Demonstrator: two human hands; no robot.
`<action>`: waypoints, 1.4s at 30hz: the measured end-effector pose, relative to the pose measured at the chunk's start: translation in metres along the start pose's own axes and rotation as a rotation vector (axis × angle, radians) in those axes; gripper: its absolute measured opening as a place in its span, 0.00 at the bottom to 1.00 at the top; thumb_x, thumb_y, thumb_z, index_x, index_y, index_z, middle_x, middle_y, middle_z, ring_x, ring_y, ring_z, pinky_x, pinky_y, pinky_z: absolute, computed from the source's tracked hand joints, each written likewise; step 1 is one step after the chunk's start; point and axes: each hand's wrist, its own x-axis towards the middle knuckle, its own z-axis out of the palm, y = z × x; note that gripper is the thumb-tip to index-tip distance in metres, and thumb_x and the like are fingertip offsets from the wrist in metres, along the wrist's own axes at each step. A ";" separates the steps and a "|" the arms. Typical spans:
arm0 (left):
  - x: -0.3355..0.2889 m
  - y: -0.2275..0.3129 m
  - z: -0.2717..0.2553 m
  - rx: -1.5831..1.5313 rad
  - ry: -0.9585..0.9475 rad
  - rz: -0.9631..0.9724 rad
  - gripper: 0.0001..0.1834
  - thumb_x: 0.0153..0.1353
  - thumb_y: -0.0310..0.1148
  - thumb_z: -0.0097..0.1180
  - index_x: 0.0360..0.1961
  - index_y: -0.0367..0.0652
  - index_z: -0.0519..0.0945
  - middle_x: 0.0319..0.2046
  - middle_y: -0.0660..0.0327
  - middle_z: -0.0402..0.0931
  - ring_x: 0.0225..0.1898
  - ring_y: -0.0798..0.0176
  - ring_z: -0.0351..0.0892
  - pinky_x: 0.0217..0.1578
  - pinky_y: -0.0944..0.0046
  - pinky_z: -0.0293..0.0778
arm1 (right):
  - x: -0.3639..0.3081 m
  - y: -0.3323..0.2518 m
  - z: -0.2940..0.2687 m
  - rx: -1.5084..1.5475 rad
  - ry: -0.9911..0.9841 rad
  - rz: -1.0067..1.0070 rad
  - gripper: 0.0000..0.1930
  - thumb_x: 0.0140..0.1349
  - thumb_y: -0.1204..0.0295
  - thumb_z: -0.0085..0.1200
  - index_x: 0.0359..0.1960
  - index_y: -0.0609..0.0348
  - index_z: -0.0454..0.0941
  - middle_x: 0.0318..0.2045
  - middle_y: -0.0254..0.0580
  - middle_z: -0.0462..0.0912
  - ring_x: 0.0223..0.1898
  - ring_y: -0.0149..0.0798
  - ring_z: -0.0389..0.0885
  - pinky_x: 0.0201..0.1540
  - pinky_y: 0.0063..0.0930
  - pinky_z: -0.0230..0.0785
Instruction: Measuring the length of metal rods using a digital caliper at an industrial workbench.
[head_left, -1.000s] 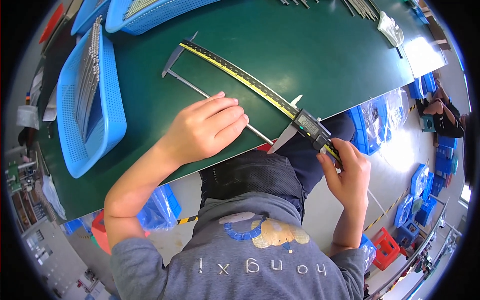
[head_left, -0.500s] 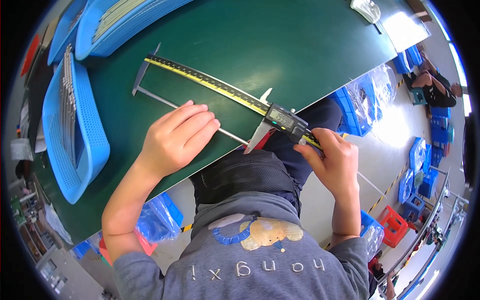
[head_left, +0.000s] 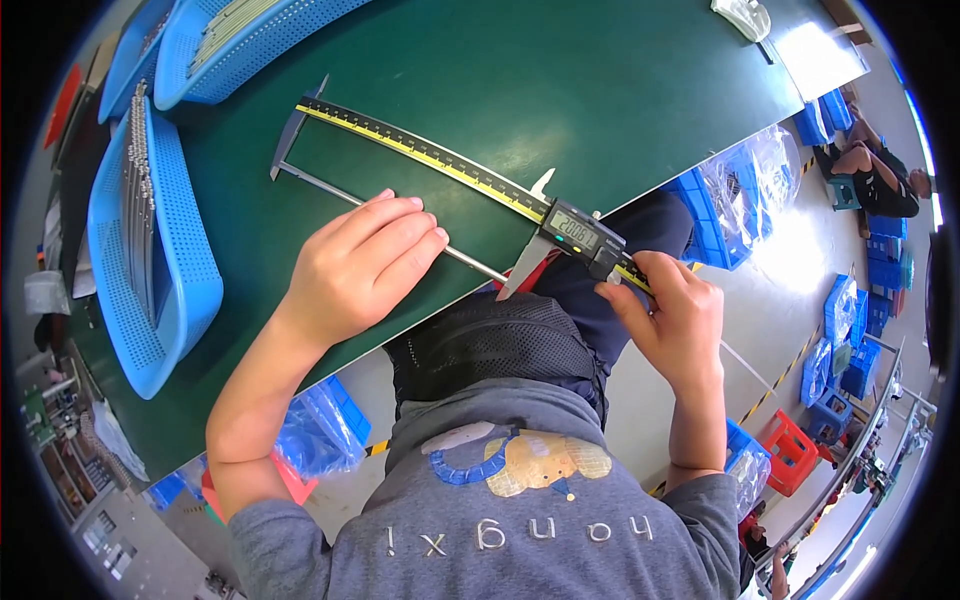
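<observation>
1. Taking twelve o'clock as straight ahead of the person, the thin silver metal rod (head_left: 475, 263) lies with its long axis from ten o'clock to four o'clock, at the front edge of the green desk (head_left: 450, 60)
2. The left hand (head_left: 365, 265) is on the rod about its middle, fingers together and curved over it in a narrow hold; the thumb is hidden
3. The right hand (head_left: 670, 320) pinches the four o'clock end of the long digital caliper with a black-and-yellow beam (head_left: 430, 155), just past its dark display housing (head_left: 582, 235)
4. The beam runs almost parallel to the rod, on its one o'clock side, and the rod spans the gap between the two caliper jaws; whether both ends truly touch is too fine to tell
5. The left hand is the nearer to the rod, being on it; from the right hand, the rod's closer end lies towards half past nine
6. At nine o'clock from the left hand stands a blue perforated plastic basket (head_left: 195, 250) of metal rods, with another blue basket (head_left: 230, 80) at eleven
</observation>
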 end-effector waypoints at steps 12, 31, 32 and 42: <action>0.009 -0.004 -0.001 -0.097 -0.025 -0.093 0.13 0.44 0.25 0.64 0.35 0.43 0.82 0.36 0.60 0.78 0.40 0.56 0.80 0.43 0.57 0.78 | 0.000 0.005 0.002 0.001 -0.024 0.051 0.18 0.52 0.53 0.61 0.28 0.55 0.75 0.21 0.38 0.77 0.19 0.44 0.77 0.20 0.34 0.67; 0.084 -0.162 -0.057 0.254 -0.002 -0.450 0.07 0.57 0.28 0.55 0.37 0.41 0.79 0.38 0.56 0.77 0.36 0.48 0.77 0.36 0.57 0.73 | -0.001 0.008 0.006 0.054 -0.031 -0.034 0.14 0.51 0.63 0.63 0.30 0.60 0.76 0.18 0.42 0.74 0.16 0.41 0.74 0.20 0.31 0.64; 0.076 -0.181 -0.052 0.280 -0.069 -0.507 0.08 0.58 0.30 0.55 0.37 0.42 0.80 0.38 0.55 0.77 0.37 0.48 0.77 0.38 0.56 0.72 | -0.001 0.007 0.006 0.051 -0.025 -0.062 0.14 0.51 0.63 0.63 0.30 0.60 0.76 0.18 0.42 0.74 0.16 0.41 0.74 0.20 0.31 0.64; 0.020 -0.140 -0.130 0.253 0.025 -0.597 0.08 0.56 0.31 0.56 0.35 0.38 0.78 0.35 0.56 0.76 0.40 0.52 0.76 0.41 0.60 0.71 | 0.002 0.015 0.003 0.117 0.026 0.001 0.14 0.52 0.67 0.62 0.36 0.60 0.76 0.22 0.44 0.77 0.17 0.44 0.74 0.21 0.33 0.64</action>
